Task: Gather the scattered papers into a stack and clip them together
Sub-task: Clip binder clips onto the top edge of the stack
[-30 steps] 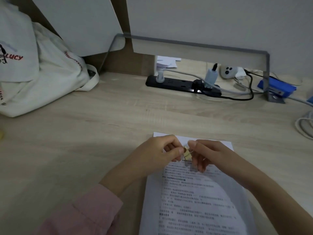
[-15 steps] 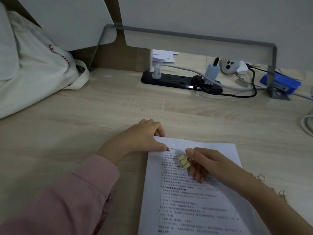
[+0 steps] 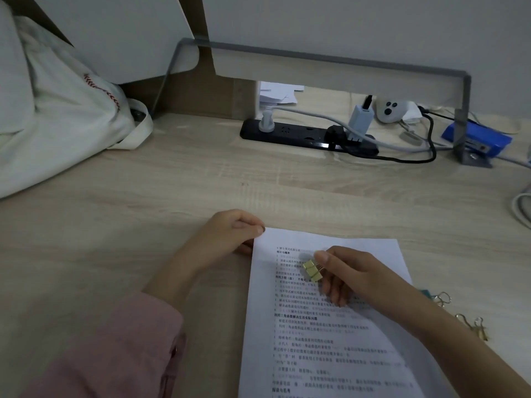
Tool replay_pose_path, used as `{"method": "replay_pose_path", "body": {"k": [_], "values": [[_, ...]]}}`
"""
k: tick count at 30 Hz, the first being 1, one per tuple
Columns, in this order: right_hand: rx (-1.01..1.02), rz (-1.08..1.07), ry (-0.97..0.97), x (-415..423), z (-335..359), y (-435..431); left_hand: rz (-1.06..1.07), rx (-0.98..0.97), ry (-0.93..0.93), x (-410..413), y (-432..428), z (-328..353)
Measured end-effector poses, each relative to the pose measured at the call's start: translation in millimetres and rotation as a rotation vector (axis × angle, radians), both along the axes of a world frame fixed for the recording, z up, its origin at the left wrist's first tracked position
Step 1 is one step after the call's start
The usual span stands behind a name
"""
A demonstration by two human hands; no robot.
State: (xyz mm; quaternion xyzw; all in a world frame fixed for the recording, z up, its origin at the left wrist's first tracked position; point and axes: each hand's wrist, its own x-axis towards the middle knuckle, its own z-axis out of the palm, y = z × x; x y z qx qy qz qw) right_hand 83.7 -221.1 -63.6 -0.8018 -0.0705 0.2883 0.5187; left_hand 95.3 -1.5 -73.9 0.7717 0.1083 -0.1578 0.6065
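On the pale wood worktop (image 3: 143,225), the paper stack (image 3: 330,334) was gripped at its top-left corner by the left hand (image 3: 227,238). A gold binder clip (image 3: 312,270) was pinched over it in the fingers of the right hand (image 3: 352,272), with a black power strip (image 3: 298,137) lying behind.

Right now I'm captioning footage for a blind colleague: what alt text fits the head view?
The right hand pinches a gold binder clip over a stack of printed papers on a wooden desk, while the left hand grips the stack's top left corner. A black power strip lies behind.

Gold binder clip (image 3: 311,270); white papers (image 3: 330,326), black print; pink sleeve (image 3: 115,354); black power strip (image 3: 290,136).
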Motion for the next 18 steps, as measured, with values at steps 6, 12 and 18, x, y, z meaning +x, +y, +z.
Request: {"method": "replay_pose_path", "body": {"k": [6, 12, 18], "values": [[-0.005, -0.029, -0.057, 2.7, 1.7, -0.5, 0.155, -0.173, 0.064, -12.5, -2.7, -9.2], [-0.155, 0.12, -0.354, 31.3, 22.8, 11.0, 0.198, -0.184, 0.035, -15.1, -5.1, -12.6], [-0.22, 0.215, -0.557, 63.1, 25.6, 46.2, 0.206, -0.19, 0.023, -14.7, -6.7, -12.8]]}}
